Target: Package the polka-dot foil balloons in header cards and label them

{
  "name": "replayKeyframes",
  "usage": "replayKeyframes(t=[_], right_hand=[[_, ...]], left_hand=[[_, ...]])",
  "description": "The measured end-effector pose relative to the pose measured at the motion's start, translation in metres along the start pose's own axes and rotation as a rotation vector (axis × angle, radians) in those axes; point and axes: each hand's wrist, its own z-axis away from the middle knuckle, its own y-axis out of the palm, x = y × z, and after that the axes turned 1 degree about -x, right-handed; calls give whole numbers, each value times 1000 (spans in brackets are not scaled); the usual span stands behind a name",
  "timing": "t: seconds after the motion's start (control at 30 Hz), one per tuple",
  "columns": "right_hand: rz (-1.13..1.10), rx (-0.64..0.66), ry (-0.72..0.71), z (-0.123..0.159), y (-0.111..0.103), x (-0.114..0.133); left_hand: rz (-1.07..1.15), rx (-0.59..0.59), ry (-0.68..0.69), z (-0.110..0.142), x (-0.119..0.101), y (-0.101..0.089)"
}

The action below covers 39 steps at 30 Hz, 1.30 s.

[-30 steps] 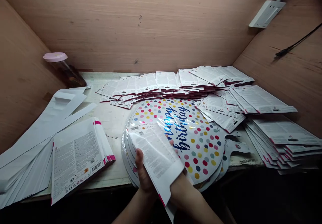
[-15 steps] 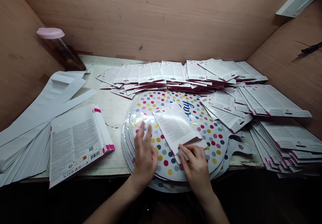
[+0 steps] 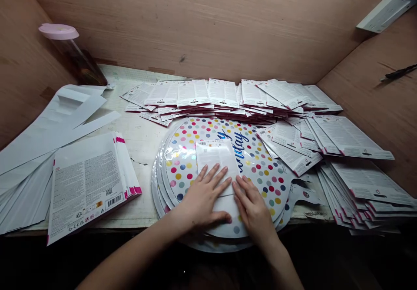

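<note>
Left hand: the bare left hand [image 3: 203, 199] lies palm down on the sleeve; its grip is fully open, fingers spread, holding nothing.

Right hand: the bare right hand [image 3: 252, 207] lies just beside the left; its grip is also open and flat, fingertips almost meeting the left hand's, pressing rather than gripping.

Sleeve: a white printed card sleeve [image 3: 213, 157] lies flat under both hands, its barcoded end pointing away from the person.

Balloons: a stack of round, shiny foil balloons [image 3: 265, 173], white with multicoloured polka dots and blue script, lies beneath the sleeve.

Tabletop: a worn, white-painted tabletop [image 3: 143, 144] carries everything.

Packets: white card packets with pink-red edges [image 3: 208, 94] lie in overlapping piles behind and right of the balloons; a squared stack of grey-printed packets [image 3: 86, 181] sits left.

Wall: tan plywood panels [image 3: 195, 21] enclose the tabletop.
</note>
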Motion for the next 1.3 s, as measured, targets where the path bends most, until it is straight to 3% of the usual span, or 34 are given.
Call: replayKeyframes(t=[0.13, 0.23, 0.47, 0.87, 1.13, 1.2, 1.3], right_hand=[[-88, -77, 107, 18, 0, 33], [-191, -104, 197, 19, -2, 44], [-296, -69, 218, 16, -4, 41], [-288, -51, 197, 17, 4, 35], [-34, 27, 85, 11, 8, 36], [-104, 99, 32, 19, -5, 38], [-245, 329, -51, 46, -38, 34]], left_hand=[[1, 39, -1, 34, -2, 6], [-55, 52, -20, 45, -5, 11], [-81, 18, -6, 44, -5, 15], [-331, 96, -24, 44, -9, 14], [-318, 101, -17, 44, -9, 15], [-301, 114, -25, 43, -10, 13], [-273, 126, -5, 44, -10, 7]])
